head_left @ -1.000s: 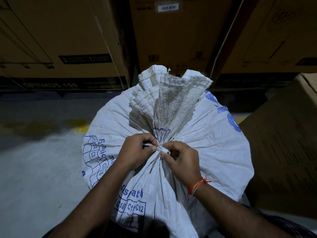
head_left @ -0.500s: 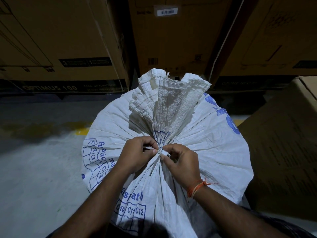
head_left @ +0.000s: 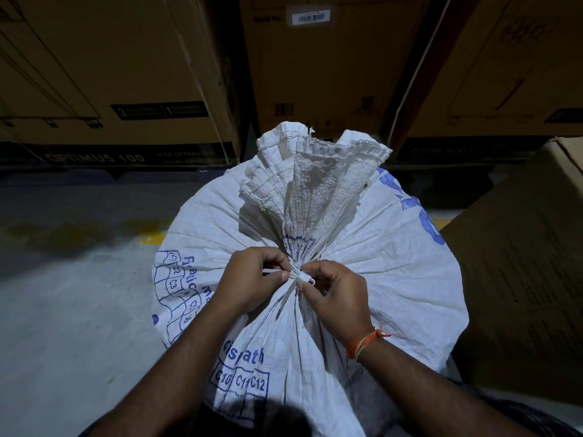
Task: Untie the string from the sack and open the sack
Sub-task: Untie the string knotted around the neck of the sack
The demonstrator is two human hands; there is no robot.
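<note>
A large white woven sack [head_left: 394, 247] with blue print stands upright in front of me, its mouth gathered into a fanned-out neck [head_left: 312, 184]. A white string [head_left: 301, 275] is tied around the neck at the gather. My left hand [head_left: 249, 279] pinches one end of the string from the left. My right hand [head_left: 337, 298] pinches the knot from the right, an orange thread band on its wrist. One loose strip of string hangs down between the hands.
Big cardboard boxes [head_left: 120, 74] line the back wall, one labelled OPTIMUS 100. Another cardboard box [head_left: 520, 279] stands close to the sack's right side. Grey concrete floor [head_left: 63, 310] lies to the left, with a yellow mark near the sack.
Both hands stay at the knot with small finger shifts on the string. The view has tilted slightly, so the sack sits a little lower in frame.
</note>
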